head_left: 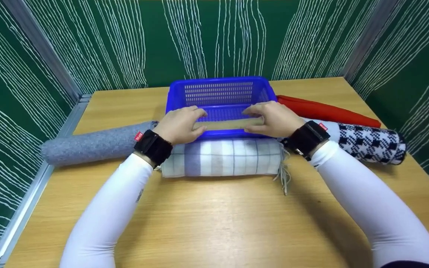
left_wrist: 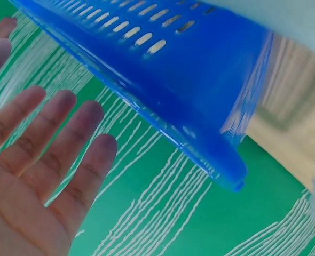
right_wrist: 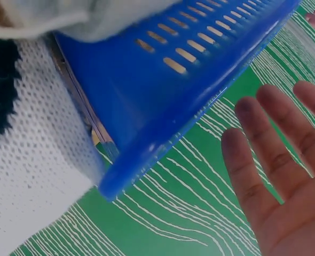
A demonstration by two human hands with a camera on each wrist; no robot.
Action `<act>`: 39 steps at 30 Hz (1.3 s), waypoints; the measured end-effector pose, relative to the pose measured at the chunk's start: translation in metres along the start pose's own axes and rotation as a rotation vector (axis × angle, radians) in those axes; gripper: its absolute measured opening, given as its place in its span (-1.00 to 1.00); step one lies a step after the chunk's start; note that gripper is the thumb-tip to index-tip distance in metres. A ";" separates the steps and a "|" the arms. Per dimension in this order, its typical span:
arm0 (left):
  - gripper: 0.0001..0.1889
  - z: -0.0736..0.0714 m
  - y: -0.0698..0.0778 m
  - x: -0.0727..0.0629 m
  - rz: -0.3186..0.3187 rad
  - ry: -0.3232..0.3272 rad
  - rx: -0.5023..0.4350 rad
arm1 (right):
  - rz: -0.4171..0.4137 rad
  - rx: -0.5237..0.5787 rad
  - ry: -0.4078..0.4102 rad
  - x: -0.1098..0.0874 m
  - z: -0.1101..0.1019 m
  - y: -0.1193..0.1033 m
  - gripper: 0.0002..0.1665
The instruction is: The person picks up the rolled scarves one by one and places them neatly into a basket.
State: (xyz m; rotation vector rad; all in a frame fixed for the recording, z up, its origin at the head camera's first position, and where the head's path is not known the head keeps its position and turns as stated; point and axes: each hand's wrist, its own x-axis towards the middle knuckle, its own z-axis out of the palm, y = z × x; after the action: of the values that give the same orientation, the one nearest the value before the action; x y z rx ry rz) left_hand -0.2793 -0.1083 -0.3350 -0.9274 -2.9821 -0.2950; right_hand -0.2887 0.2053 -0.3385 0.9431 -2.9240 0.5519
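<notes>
My left hand and right hand hover over the near side of a blue plastic basket, fingers spread and apart. Between them, inside the basket's front, lies a beige strip, seemingly rolled cloth; much of it is hidden. In the left wrist view the fingers of the left hand are straight, with nothing in them. The right wrist view shows the right hand likewise empty beside the basket rim. A rolled plaid scarf with fringe lies just in front of the basket.
A grey cloth roll lies to the left. On the right are a black-and-white houndstooth roll and, behind it, a red cloth roll. Green panels with white lines enclose the wooden table at the back and sides.
</notes>
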 end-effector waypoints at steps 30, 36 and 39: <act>-0.47 0.012 0.010 -0.027 0.215 0.158 0.085 | 0.035 0.000 0.028 -0.019 0.012 -0.007 -0.11; -0.45 0.012 0.011 -0.033 0.226 0.148 0.069 | 0.019 -0.014 0.044 -0.023 0.014 -0.007 -0.09; -0.43 0.013 0.010 -0.036 0.228 0.136 0.066 | 0.001 -0.021 0.058 -0.024 0.014 -0.008 -0.10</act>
State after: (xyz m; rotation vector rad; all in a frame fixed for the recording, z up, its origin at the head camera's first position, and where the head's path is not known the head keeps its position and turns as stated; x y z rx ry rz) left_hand -0.2431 -0.1183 -0.3481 -1.1742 -2.7136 -0.2427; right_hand -0.2631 0.2079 -0.3515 0.9072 -2.8740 0.5378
